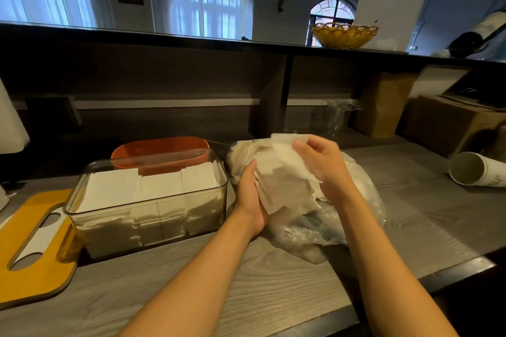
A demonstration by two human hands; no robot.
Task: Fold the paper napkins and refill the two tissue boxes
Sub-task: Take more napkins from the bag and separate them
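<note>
A clear plastic tissue box (153, 209) stands left of centre on the grey counter, filled with folded white napkins. Behind it sits an orange box (161, 149), its inside hidden. To the right lies a crumpled clear plastic bag (356, 216) holding loose napkins. My left hand (250, 197) cups a stack of white napkins (282, 186) from the left side. My right hand (323, 164) pinches the top sheet of that stack from above, and the sheet lifts and bends upward over the bag.
A yellow wooden lid (30, 249) with a slot lies flat at the far left. A white paper cup (476, 169) lies on its side at the right. Cardboard boxes (449, 123) and a brown paper bag (383, 107) stand at the back right. A wicker basket (343, 35) sits on the upper ledge.
</note>
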